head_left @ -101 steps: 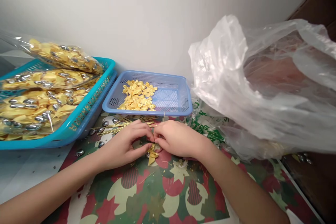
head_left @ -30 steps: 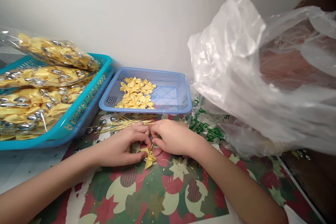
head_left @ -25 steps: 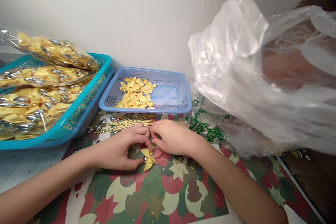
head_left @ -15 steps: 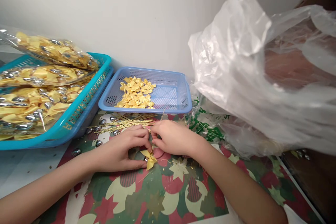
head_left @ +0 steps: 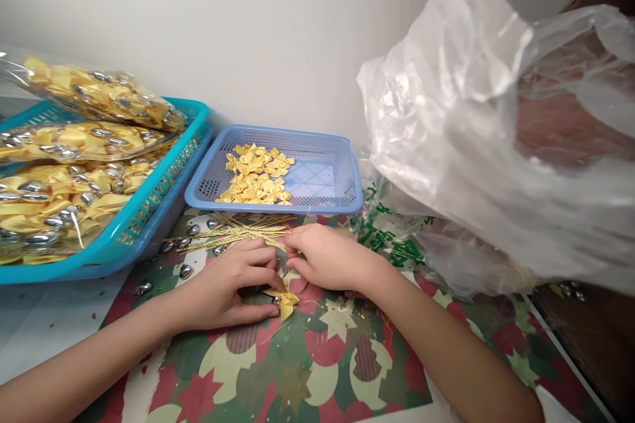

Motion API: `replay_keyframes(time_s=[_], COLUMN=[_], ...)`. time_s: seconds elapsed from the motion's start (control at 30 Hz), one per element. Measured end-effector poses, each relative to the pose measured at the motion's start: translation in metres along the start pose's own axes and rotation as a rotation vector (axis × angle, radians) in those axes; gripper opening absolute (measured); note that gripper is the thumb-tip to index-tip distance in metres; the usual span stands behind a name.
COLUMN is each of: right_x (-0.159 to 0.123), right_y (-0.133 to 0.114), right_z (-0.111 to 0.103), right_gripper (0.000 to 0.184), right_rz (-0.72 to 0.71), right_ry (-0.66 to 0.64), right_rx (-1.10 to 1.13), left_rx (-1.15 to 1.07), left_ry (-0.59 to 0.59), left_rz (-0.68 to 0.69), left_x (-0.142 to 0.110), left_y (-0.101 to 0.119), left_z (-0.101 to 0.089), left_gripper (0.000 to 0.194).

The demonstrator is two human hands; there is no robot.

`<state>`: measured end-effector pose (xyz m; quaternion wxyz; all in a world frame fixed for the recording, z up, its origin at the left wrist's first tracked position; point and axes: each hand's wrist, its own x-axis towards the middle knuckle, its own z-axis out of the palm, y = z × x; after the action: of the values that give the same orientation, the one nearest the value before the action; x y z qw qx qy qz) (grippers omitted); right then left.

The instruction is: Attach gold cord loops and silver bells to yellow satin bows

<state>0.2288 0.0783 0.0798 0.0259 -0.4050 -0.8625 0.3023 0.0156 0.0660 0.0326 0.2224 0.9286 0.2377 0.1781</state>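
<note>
Star-patterned paper supports the yellow ribbon bow between my hands; my left hand pinches it, apparently for steadiness, while my right hand's fingertips press together, hiding whatever they grip.

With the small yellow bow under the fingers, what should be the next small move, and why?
Probably a slight twist by the right hand, while the left hand steadies the yellow bow: the left thumb is at the silver bead, and the right fingers are pinched just above the bow.
</note>
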Motion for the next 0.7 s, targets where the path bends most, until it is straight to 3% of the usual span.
replay_keyframes(time_s=[0.3, 0.7], right_x=[0.0, -0.005], right_y=[0.0, -0.006], right_z=[-0.002, -0.007], right_gripper=[0.016, 0.014], right_rz=[0.006, -0.038], right_ry=[0.014, -0.02], right_rx=[0.003, 0.043], left_rx=[-0.055, -0.141], left_ry=[0.03, -0.085], left_rz=[-0.025, -0.153], left_x=[0.004, 0.008], left_y=[0.004, 0.008], left_z=[-0.001, -0.014], left_gripper=[0.005, 0.013])
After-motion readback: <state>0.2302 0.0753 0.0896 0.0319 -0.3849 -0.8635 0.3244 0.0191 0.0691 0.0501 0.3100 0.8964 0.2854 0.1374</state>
